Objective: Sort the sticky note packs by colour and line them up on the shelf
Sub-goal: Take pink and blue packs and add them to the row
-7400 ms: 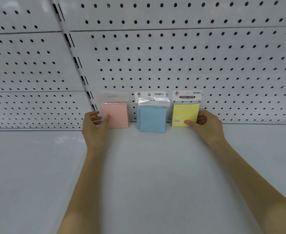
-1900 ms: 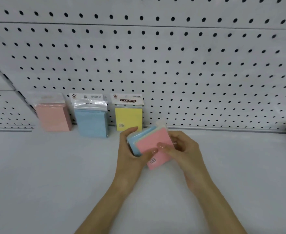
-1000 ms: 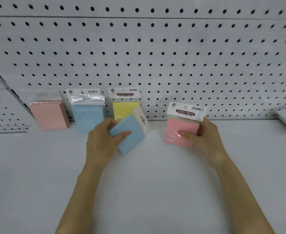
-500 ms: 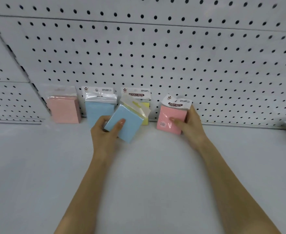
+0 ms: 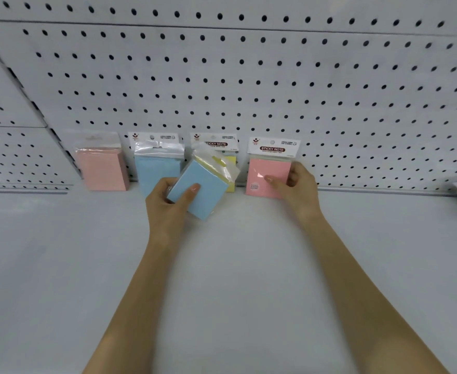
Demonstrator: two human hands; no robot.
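Your left hand grips a tilted blue pack above the shelf. Your right hand pinches a pink pack standing against the pegboard, right of the yellow pack, blue leaning pack and far-left pink pack.

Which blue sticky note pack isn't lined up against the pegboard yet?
The blue pack gripped in the left hand, tilted in front of the row. The other blue pack stands upright against the pegboard, between a pink pack and a yellow pack.
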